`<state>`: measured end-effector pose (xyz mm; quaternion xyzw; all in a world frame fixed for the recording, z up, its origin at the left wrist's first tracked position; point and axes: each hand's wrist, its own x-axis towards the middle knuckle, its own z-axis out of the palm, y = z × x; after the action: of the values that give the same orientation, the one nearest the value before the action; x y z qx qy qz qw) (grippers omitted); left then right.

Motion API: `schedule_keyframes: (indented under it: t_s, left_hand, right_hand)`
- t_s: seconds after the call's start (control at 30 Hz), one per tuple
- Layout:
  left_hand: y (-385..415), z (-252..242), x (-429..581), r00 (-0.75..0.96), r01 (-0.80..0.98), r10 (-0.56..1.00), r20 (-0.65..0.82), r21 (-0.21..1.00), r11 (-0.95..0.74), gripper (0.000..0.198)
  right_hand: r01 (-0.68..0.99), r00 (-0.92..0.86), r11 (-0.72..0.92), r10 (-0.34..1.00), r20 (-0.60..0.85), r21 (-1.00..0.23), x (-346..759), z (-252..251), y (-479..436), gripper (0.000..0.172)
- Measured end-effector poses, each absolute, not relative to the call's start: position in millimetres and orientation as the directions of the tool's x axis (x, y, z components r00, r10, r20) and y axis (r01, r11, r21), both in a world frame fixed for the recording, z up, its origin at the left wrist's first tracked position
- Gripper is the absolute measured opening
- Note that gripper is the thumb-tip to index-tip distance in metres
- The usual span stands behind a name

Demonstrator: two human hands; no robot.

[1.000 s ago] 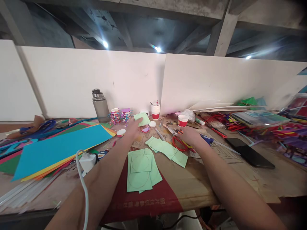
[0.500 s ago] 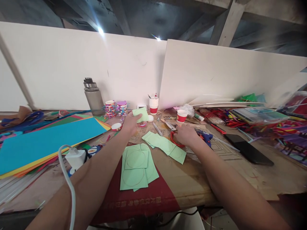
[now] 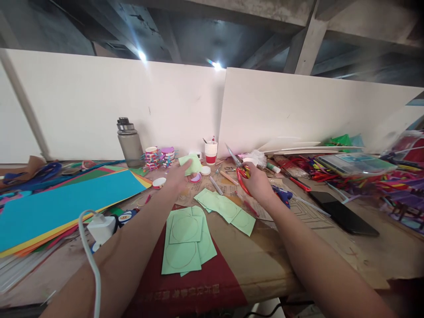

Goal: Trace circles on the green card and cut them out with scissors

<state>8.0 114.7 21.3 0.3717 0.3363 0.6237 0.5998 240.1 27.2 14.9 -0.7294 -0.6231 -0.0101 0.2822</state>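
Observation:
My left hand pinches a light green paper piece above the table's middle. In my right hand are red-handled scissors, raised off the table, their blades pointing up and away. Between my forearms, green paper squares with drawn circles lie overlapped on a dark red sheet. More green squares form a slanting row beside them. A white glue-like stick and a round white lid lie beyond that row.
Coloured sheets, a white plug with its cable, and a grey bottle are at the left. Paper cups stand at the back. At the right lie a blue glue gun, a black phone and a clear box.
My right hand has lifted the scissors off the table, blades now upward. My left hand still holds the green paper. The camera view has tilted slightly up.

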Motion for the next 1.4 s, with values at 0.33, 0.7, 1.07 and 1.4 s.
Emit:
schedule_keyframes:
  t_s: [0.33, 0.7, 1.07, 1.4]
  left_hand:
    - [94, 28, 28, 0.218, -0.51, 0.964, 0.152, 0.86, -0.02, 0.03]
    - [80, 31, 39, 0.184, -0.508, 0.971, 0.152, 0.86, -0.039, 0.034]
    - [75, 32, 42, 0.208, -0.545, 0.965, 0.159, 0.838, -0.021, 0.039]
    - [76, 26, 43, 0.205, -0.528, 0.965, 0.162, 0.849, -0.03, 0.032]
  right_hand:
    - [0.519, -0.101, 0.455, 0.873, 0.477, -0.723, 219, -1, 17, 0.031]
    - [0.404, -0.12, 0.39, 0.919, 0.375, -0.827, 198, 6, 6, 0.025]
    - [0.292, -0.127, 0.358, 0.934, 0.335, -0.887, 195, 4, 6, 0.032]
    - [0.26, -0.12, 0.33, 0.944, 0.309, -0.908, 192, 2, 6, 0.039]
